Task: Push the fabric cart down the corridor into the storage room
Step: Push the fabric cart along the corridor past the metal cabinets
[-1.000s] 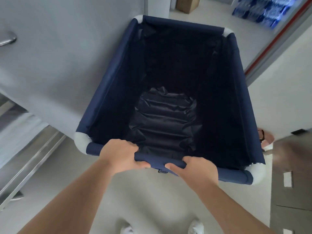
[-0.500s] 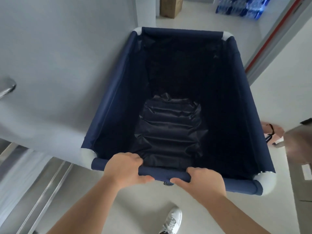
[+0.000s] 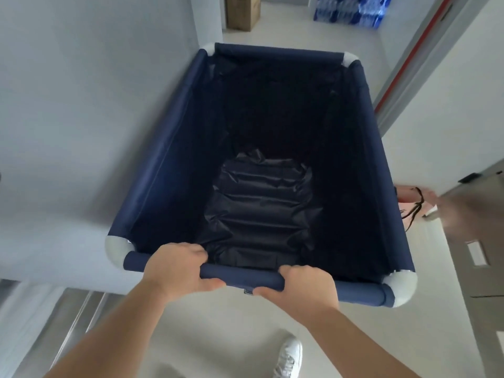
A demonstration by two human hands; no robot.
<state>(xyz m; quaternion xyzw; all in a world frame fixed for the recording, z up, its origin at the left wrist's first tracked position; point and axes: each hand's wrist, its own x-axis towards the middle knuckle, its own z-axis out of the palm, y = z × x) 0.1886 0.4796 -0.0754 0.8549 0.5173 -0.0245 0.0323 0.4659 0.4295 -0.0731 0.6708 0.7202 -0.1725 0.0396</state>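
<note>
Gripping the near rail of the fabric cart [image 3: 174, 148], the left hand [image 3: 177, 271] and right hand [image 3: 305, 285] were both closed. The cart stood in the corridor; the storage room seemingly lay ahead, not yet entered.

Even, bright diffuse light; no hard shadows. Deep navy fabric cart interior [image 3: 272, 126] underexposed, detail lost. Motion blur on brown door [image 3: 480, 214] at right. Wide-angle bending at edges.

Left hand [image 3: 178, 268] and right hand [image 3: 305, 286] both wrapped around near rail of navy fabric cart [image 3: 163, 159]; cardboard box [image 3: 242, 12] on floor ahead.
</note>
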